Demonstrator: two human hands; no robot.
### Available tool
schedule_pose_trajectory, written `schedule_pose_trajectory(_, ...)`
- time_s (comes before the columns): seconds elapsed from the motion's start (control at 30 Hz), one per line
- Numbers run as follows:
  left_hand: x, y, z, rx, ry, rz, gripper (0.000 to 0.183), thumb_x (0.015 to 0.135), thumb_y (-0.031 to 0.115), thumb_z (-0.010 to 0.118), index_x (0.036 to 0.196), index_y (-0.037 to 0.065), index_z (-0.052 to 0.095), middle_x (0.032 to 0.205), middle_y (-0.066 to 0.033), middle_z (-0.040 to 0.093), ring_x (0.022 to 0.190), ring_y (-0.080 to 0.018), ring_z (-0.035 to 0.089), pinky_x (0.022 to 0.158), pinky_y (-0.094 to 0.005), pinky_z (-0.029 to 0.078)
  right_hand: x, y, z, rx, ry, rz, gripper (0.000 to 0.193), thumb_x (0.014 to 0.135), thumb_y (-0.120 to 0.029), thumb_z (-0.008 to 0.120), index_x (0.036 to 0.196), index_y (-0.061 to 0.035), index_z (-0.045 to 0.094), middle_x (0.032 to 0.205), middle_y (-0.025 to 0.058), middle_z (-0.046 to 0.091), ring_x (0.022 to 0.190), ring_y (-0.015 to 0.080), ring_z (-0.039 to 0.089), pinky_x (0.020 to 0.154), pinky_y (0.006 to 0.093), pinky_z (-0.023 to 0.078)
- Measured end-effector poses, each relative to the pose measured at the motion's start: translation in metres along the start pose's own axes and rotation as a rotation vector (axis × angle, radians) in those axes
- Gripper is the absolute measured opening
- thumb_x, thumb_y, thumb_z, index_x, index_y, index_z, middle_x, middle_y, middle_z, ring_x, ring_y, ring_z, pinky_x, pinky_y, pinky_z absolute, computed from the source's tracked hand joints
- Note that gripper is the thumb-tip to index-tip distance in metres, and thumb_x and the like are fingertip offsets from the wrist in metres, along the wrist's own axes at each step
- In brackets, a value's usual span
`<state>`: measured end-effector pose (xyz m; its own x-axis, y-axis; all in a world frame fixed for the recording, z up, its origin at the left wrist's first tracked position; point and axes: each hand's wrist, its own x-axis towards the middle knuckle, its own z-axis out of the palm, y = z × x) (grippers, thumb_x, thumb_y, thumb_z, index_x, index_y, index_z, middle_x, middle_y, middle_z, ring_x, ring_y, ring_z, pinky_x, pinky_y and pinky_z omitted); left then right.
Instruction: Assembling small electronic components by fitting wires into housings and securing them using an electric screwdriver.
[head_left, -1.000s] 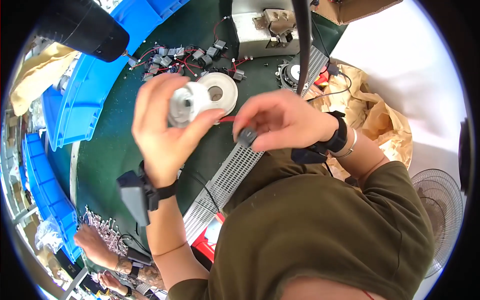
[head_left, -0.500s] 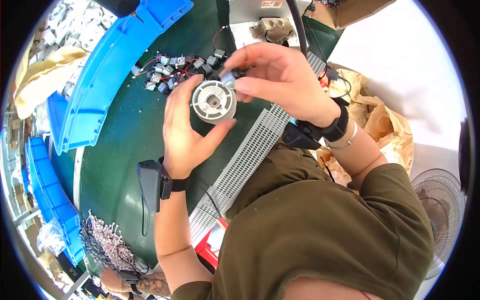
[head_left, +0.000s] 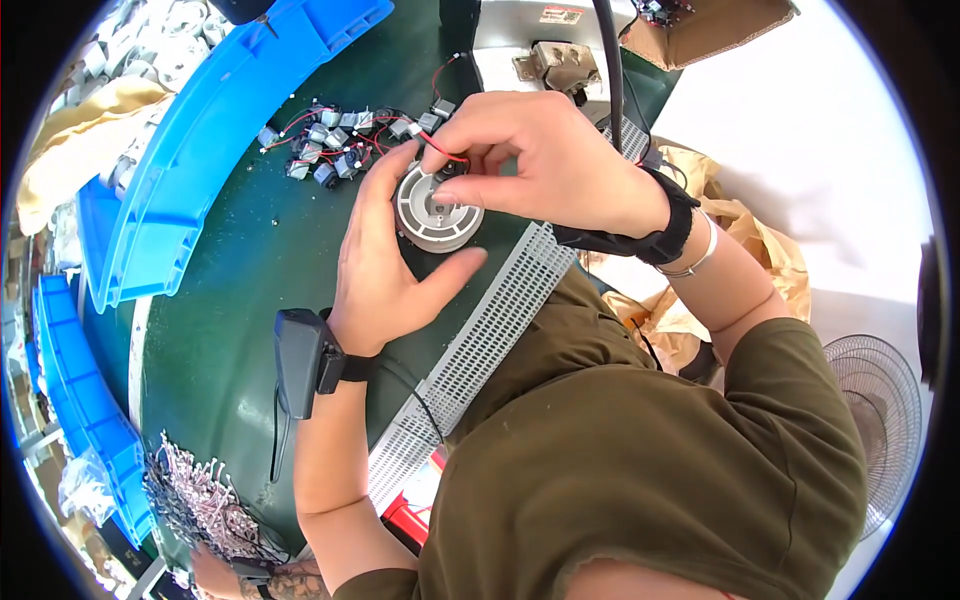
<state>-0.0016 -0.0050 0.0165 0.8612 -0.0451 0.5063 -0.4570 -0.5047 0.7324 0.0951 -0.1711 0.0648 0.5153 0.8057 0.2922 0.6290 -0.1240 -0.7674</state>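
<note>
A round white plastic housing [head_left: 440, 235], with a ring of slots about its rim, stands on the green work surface. My left hand [head_left: 385, 265] curves about its left side, fingers along the far edge and thumb near the front edge. Above the housing, my right hand [head_left: 535, 165] pinches a small dark motor [head_left: 452, 168] with a red wire and a white plug. The motor is over the housing's middle, partly covered by my fingers; whether it sits inside I cannot tell. Behind my hands lies a loose pile of small grey motors [head_left: 335, 140] with red wires.
Blue bins [head_left: 205, 170] line the left, white parts behind them. A perforated grey strip [head_left: 470, 350] edges the surface near me. A metal-cased machine [head_left: 545, 60] stands at the back. Another person's hand [head_left: 215, 575] is at lower left by bundled wires [head_left: 205, 500].
My right hand has brought the motor from the housing's far right edge to over its middle. The red wire now shows. The housing and my left hand have shifted slightly right.
</note>
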Motion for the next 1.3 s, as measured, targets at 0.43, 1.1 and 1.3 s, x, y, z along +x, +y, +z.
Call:
schedule_pose_trajectory(0.43, -0.007, -0.005, 0.012, 0.145, 0.12, 0.035, 0.059, 0.065, 0.013, 0.081, 0.113, 0.002, 0.048, 0.104, -0.0138, 0.056, 0.09, -0.0287, 0.059, 0.073, -0.0348, 0.05, -0.003, 0.001, 0.015, -0.336, -0.049, -0.083, 0.018, 0.074, -0.014, 0.068, 0.084, -0.0032, 0.058, 0.075, 0.009, 0.055, 0.072, 0.0272, 0.056, 0.063, 0.0365, 0.046)
schedule_pose_trajectory(1.1, -0.012, -0.012, 0.004, 0.419, 0.106, 0.297, 0.034, 0.063, 0.013, 0.077, 0.093, 0.003, 0.065, 0.104, -0.0135, 0.058, 0.095, -0.0313, 0.059, 0.079, -0.0411, 0.048, 0.089, -0.054, -0.012, 0.083, 0.589, -0.072, 0.083, 0.079, -0.037, 0.07, 0.132, 0.0104, 0.028, 0.132, 0.0263, 0.038, 0.122, 0.0304, 0.041, 0.097, 0.0342, 0.037)
schedule_pose_trajectory(1.3, -0.01, -0.004, 0.007, 0.441, 0.065, 0.315, 0.034, 0.063, 0.01, 0.077, 0.094, 0.005, 0.066, 0.106, -0.0138, 0.059, 0.096, -0.0312, 0.059, 0.079, -0.0407, 0.049, 0.2, -0.044, -0.039, 0.857, 0.118, -0.388, 0.031, 0.074, -0.018, 0.074, 0.09, 0.0008, 0.056, 0.08, 0.0033, 0.057, 0.074, 0.0102, 0.053, 0.065, 0.0254, 0.043)
